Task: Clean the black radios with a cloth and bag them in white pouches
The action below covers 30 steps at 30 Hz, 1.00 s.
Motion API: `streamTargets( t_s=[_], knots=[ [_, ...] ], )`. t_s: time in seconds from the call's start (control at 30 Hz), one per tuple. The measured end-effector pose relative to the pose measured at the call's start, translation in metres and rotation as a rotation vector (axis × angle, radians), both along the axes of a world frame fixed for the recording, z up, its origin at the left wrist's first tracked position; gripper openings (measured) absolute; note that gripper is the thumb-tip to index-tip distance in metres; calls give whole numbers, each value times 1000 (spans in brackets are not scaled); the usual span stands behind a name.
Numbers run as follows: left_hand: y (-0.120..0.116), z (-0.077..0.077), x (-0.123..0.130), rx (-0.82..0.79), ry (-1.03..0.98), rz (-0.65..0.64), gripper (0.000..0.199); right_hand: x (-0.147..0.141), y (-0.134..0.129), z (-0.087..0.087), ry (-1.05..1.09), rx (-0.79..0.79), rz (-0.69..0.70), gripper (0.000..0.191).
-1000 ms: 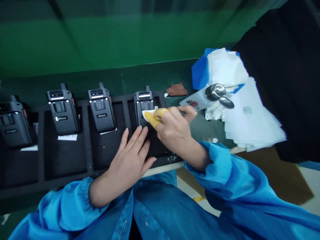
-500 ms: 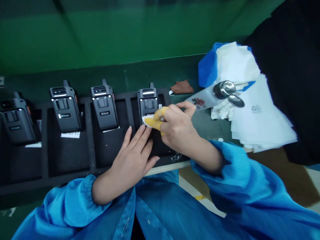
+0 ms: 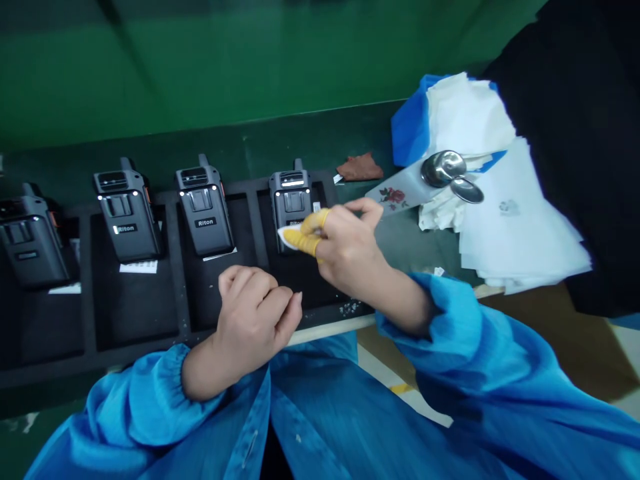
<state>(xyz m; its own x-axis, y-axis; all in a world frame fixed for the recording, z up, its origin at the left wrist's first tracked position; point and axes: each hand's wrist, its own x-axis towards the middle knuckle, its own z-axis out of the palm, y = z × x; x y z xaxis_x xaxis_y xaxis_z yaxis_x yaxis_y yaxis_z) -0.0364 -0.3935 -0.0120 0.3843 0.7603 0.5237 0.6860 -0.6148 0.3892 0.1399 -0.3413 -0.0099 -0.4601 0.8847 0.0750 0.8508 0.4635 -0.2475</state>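
Observation:
My right hand (image 3: 350,247), with yellow finger covers on thumb and forefinger, pinches a small folded white cloth (image 3: 288,237). The cloth rests against the lower front of the rightmost two-way radio (image 3: 293,201), covering part of its "Riton" label. My left hand (image 3: 253,310) is curled into a loose fist, apart from the radios, over the front of the black compartment tray (image 3: 183,280). To the left, a second radio (image 3: 204,210), a third radio (image 3: 127,217) and a fourth radio (image 3: 35,243) lean in their own compartments.
On the right stand a blue bin (image 3: 411,133) of white cloths (image 3: 470,120) and a stack of white sheets (image 3: 520,227). A metal spoon-like piece (image 3: 444,168) lies on a rose-printed strip (image 3: 393,195). A brown cloth (image 3: 360,168) lies behind the tray.
My left hand has drawn back from the rightmost radio's lower edge, its fingers going from stretched out to curled. My right hand keeps the white cloth on that radio, nearly in place.

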Motion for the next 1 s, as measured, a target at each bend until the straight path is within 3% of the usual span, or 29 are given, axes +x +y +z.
streamTargets(
  t_s=[0.07,0.13,0.17,0.27,0.37,0.47,0.57,0.63,0.73,0.83,0.93,1.0],
  knots=[
    [-1,0,0,5,-12,7,21,8,-13,1,-8,-3,157,34],
    [-1,1,0,5,-17,11,21,17,-21,7,38,26,222,34],
    [-1,1,0,7,-16,13,21,21,-22,10,67,41,192,34],
    [-1,1,0,6,1,14,18,27,-8,18,112,72,-69,36],
    [-1,-2,2,-21,67,-5,7,24,12,14,136,90,-218,39],
    [0,-6,4,-86,181,-29,24,20,16,-5,184,151,-134,40],
    [0,-10,6,-137,225,-40,29,22,1,-20,194,205,-5,36],
    [0,-11,6,-147,225,-44,29,28,-14,-18,187,203,99,31],
    [-1,-10,6,-154,216,-41,27,51,-27,3,206,312,136,29],
    [-1,-10,5,-147,208,-52,24,81,-23,32,151,619,-163,31],
    [0,-11,4,-134,192,-85,23,101,-9,49,-66,571,-543,30],
    [1,-12,4,-129,178,-128,21,107,-1,51,-150,423,-626,29]
  ],
)
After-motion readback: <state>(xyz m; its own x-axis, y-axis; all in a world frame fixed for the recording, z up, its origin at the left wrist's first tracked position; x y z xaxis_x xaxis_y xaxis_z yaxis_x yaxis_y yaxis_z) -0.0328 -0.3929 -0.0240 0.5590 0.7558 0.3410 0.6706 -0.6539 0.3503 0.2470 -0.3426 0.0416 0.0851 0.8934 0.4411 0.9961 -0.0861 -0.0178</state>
